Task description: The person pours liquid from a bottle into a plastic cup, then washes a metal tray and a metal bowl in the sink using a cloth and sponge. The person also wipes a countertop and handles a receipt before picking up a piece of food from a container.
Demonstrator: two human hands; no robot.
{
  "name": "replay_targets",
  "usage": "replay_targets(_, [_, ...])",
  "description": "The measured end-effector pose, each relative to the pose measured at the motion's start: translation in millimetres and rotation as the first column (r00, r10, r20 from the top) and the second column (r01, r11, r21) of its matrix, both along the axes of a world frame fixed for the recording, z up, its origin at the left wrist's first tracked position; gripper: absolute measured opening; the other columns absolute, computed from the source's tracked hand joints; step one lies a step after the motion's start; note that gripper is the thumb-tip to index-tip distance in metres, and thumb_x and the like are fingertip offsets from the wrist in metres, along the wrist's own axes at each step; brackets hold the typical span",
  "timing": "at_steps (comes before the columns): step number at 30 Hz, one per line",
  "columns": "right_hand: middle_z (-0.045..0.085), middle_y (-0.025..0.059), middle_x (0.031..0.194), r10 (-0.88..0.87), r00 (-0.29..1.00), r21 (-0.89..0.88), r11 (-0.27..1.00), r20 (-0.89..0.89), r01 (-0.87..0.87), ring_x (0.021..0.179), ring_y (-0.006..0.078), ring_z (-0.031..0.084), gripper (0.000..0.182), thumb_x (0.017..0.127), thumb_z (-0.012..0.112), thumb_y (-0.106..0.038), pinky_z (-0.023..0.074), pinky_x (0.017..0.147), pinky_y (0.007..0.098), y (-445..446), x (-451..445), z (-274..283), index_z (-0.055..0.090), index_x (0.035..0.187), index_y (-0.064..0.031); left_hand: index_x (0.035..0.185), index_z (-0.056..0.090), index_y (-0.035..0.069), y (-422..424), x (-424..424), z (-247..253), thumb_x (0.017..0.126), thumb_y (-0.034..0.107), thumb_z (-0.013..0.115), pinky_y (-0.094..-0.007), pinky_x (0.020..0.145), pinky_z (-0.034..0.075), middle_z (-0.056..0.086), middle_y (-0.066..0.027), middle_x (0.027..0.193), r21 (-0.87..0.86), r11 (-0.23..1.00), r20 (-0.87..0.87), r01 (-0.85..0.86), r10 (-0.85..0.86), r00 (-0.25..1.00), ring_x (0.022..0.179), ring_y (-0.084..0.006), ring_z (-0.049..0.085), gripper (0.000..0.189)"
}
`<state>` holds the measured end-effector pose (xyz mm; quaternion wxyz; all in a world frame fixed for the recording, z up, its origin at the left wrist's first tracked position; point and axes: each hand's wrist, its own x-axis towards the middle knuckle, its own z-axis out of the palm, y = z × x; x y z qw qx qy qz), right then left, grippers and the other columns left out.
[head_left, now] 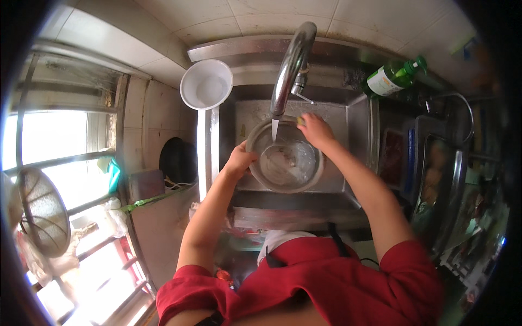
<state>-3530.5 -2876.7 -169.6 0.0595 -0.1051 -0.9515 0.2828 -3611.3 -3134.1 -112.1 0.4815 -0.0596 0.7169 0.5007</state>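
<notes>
A round metal bowl (261, 179) is held over the stainless steel sink (332, 175), under the curved chrome faucet (285, 77). Water (275, 129) runs from the spout into the bowl, where some clear water swirls. My left hand (240, 158) grips the bowl's left rim, thumb on the inner side. At the upper right rim is my right hand (315, 129), its fingers curled around a small yellowish thing, perhaps a sponge, mostly hidden by them.
A white plastic tub (206, 84) stands at the sink's back left corner. The green pump bottle (385, 81) is at the back right. Right of the sink are dark trays (393, 157). A black round pan (176, 160) leans at the left, near a barred window (61, 161).
</notes>
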Motion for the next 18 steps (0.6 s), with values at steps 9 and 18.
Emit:
replay_targets(9, [0.061,0.0194,0.075,-0.264,0.902,-0.440,0.803,0.342,0.402,0.069,0.0341,0.058,0.023,0.075,0.062,-0.021,0.0436,0.062,0.0396,-37.1,67.2,53.0,0.055,0.078,0.0005,0.109,0.052,0.008,-20.6,86.9,-102.8,0.092,0.045,0.044,-0.0253,0.040,0.044,0.057,-0.0022,0.073,0.246,0.730,0.293,-0.638,0.571,0.767,0.051,-0.0133,0.054,0.042])
replay_targets(18, [0.054,0.0055,0.077,0.574,0.819,0.164,0.809,-0.014,-0.564,0.080,0.0250,0.055,0.011,0.070,0.062,-0.011,0.0456,0.067,0.0385,-57.6,78.1,150.0,0.052,0.072,-0.0073,0.130,0.042,0.008,17.1,80.4,-129.9,0.088,0.053,0.028,-0.0471,0.101,0.032,0.045,-0.0123,0.132,0.604,0.376,0.654,-0.703,0.271,0.706,0.121,-0.0286,0.042,0.063])
